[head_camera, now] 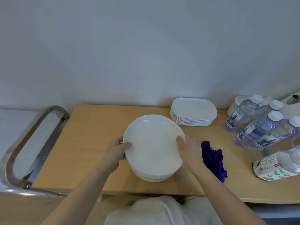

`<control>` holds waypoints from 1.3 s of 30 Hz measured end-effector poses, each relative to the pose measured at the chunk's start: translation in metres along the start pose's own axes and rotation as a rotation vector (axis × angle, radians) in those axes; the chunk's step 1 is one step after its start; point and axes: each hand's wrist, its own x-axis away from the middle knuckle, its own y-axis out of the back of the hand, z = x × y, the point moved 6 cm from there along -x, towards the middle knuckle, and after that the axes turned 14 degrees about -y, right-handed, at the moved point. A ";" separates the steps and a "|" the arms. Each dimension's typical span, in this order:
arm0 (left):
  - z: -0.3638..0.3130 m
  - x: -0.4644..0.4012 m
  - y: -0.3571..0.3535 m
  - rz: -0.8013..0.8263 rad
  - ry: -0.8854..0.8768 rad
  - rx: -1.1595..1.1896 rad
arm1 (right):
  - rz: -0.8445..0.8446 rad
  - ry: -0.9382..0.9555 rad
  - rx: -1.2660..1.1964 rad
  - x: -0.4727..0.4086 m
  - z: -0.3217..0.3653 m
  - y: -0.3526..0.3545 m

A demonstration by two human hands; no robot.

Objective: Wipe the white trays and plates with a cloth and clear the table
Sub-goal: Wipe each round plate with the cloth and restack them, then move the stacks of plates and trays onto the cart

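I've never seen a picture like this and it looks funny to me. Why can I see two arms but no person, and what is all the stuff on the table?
The camera sits on the person's head and looks down, so you see what they see: their own arms reaching out. There is only this one picture, taken from up there.

The left hand and the right hand each hold one side of the top white plate, thumbs on its rim. It belongs to a stack of round plates on the wooden table.

Behind it stands a pile of white trays with rounded corners. Beside the right hand lies a crumpled purple cloth, for wiping; nobody is holding it. On the right are water bottles with white caps and one tea bottle lying on its side. On the left is a metal rail.
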 end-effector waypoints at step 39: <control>0.021 0.200 0.224 -0.970 0.020 0.056 | 0.855 0.490 -0.286 0.189 0.214 -0.166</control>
